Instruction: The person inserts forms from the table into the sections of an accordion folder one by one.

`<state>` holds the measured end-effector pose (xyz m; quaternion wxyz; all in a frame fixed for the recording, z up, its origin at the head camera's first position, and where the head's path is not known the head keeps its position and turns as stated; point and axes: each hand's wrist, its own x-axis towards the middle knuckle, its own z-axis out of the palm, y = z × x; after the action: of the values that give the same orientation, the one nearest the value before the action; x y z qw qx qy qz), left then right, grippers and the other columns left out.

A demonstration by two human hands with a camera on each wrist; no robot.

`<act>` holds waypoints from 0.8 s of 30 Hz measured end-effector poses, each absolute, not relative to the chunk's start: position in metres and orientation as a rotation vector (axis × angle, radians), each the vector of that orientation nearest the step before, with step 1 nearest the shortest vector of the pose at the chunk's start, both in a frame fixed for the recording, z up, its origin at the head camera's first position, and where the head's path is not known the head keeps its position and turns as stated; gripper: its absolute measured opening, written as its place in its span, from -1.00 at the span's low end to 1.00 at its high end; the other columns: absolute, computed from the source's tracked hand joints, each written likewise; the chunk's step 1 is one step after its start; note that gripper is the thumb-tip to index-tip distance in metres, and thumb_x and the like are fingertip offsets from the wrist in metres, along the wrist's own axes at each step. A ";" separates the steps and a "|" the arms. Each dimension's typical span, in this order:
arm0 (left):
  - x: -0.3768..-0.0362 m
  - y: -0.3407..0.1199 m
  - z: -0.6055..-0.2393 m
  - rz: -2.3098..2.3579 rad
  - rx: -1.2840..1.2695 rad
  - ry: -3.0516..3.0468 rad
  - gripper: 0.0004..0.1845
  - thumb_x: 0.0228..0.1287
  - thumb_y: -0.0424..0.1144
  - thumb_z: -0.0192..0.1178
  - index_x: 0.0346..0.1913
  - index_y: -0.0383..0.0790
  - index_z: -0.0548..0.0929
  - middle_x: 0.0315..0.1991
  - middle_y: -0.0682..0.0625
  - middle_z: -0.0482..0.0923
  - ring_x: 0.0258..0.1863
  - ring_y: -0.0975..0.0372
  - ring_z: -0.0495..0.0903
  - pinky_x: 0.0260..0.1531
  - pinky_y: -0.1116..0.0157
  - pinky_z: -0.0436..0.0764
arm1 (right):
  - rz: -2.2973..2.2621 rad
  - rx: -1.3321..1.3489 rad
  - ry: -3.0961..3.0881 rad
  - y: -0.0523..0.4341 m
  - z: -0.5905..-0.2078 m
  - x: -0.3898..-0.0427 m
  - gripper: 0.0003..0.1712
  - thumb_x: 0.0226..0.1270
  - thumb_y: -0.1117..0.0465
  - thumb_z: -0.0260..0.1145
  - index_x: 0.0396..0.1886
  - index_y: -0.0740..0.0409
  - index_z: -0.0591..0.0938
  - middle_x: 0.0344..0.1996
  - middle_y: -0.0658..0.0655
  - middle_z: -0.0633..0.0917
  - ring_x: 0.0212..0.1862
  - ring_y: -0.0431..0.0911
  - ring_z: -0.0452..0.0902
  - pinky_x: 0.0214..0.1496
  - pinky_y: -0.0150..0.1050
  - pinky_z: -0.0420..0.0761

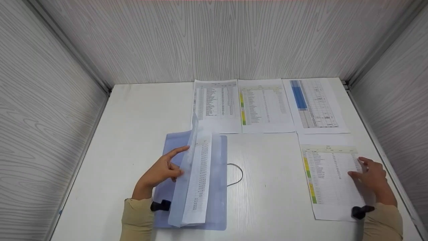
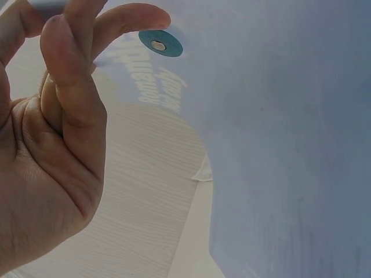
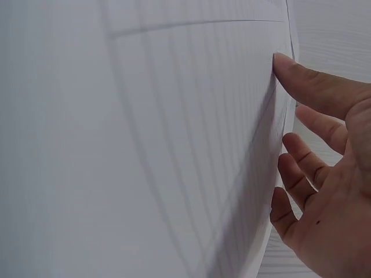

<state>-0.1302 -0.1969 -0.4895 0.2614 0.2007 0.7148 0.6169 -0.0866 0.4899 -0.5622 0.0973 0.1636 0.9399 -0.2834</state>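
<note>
A translucent blue document folder (image 1: 219,187) lies on the table with its top cover (image 1: 185,180) raised. A printed sheet (image 1: 200,177) stands tilted beside that cover. My left hand (image 1: 164,170) is at the cover's left side, its index fingertip against the plastic near a teal snap button (image 2: 160,44). Its thumb is apart from the index finger. To the right lies a printed sheet with yellow and green cells (image 1: 329,177). My right hand (image 1: 371,174) is at that sheet's right edge, the thumb on its face and the other fingers loosely bent along the edge.
Three printed sheets, a grey one (image 1: 215,103), a yellow-and-green one (image 1: 265,107) and a blue-marked one (image 1: 316,107), lie side by side along the back wall. A thin dark loop (image 1: 241,174) sticks out from the folder's right side. Wood-grain panels (image 1: 50,100) enclose the white table.
</note>
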 end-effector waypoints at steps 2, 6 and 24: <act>-0.130 -0.197 -0.490 1.672 0.552 1.933 -0.17 0.18 -0.51 0.15 0.50 -0.25 0.06 -0.76 0.10 0.39 -0.73 0.36 0.41 -0.57 0.43 0.49 | -0.841 0.514 2.773 0.489 -0.562 -0.085 0.02 0.22 0.01 0.38 0.43 0.47 0.07 0.25 0.69 0.11 0.22 0.56 0.02 0.16 0.39 0.14; -0.131 -0.197 -0.490 1.666 0.559 1.941 -0.17 0.19 -0.48 0.16 0.50 -0.25 0.06 -0.76 0.09 0.39 -0.72 0.36 0.43 -0.57 0.43 0.50 | -0.837 0.516 2.772 0.490 -0.562 -0.085 0.04 0.22 -0.02 0.37 0.43 0.48 0.06 0.24 0.67 0.11 0.22 0.55 0.03 0.17 0.38 0.15; -0.132 -0.199 -0.493 1.667 0.577 1.933 -0.17 0.20 -0.48 0.17 0.51 -0.25 0.05 -0.76 0.08 0.38 -0.72 0.36 0.41 -0.57 0.42 0.49 | -0.866 0.512 2.724 0.489 -0.561 -0.088 0.00 0.26 0.08 0.34 0.45 0.47 0.01 0.27 0.66 0.11 0.24 0.56 -0.01 0.17 0.38 0.14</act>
<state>-0.1321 -0.1990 -0.4934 0.2595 0.2128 0.7135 0.6151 -0.0882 0.4888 -0.5605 0.1186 0.1750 0.9315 -0.2961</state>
